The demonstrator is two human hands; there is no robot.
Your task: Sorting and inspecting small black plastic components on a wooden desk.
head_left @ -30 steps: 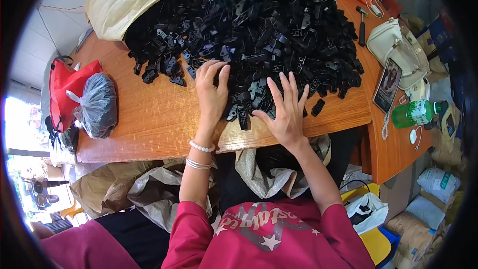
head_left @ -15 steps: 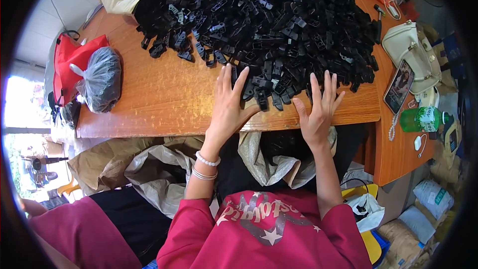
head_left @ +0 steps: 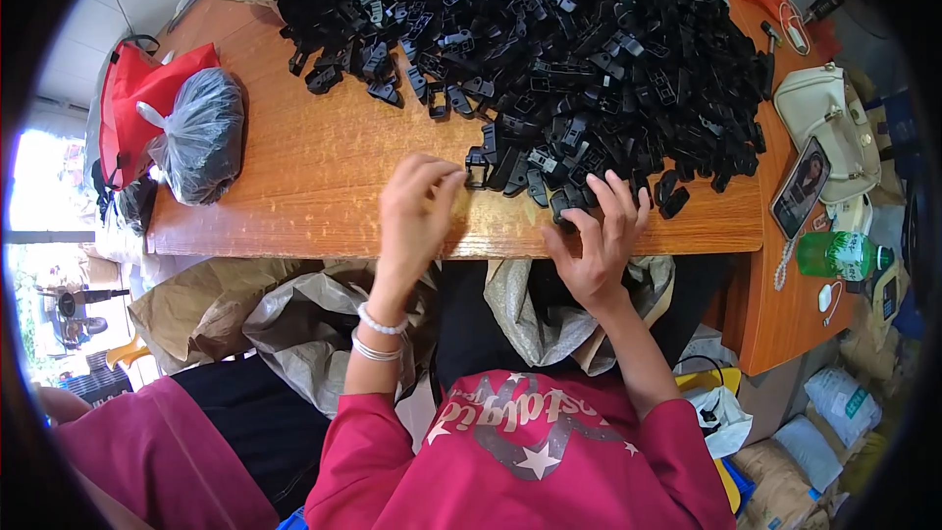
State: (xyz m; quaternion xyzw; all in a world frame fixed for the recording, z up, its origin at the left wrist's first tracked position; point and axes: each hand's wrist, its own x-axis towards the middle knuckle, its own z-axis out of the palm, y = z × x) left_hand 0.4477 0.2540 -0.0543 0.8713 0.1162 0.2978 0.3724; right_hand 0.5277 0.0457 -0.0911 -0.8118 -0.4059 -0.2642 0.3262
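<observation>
A large heap of small black plastic parts (head_left: 589, 69) spreads across the far side of the wooden table. My left hand (head_left: 412, 211) is raised near the table's front edge, left of the closest parts. Its fingers curl toward the thumb, slightly blurred, and whatever may be between them is hidden. At the heap's near edge, my right hand (head_left: 601, 245) has bent, separated fingers reaching over several loose parts, with nothing visibly gripped. Below the table edge, a pale woven sack (head_left: 505, 309) lies open at my lap, partly behind my right forearm.
On the table's left stand a red bag (head_left: 147, 98) and a tied clear bag of dark contents (head_left: 203, 142). A phone (head_left: 800, 188), a cream handbag (head_left: 824, 123) and a green bottle (head_left: 834, 255) lie at right. Another person's dark-clad leg (head_left: 250, 422) is close on my left.
My left hand has drawn back from the parts, leftward and toward me, its fingers curling. My right hand has moved slightly left and nearer, with fingers bending. The view has shifted slightly.
</observation>
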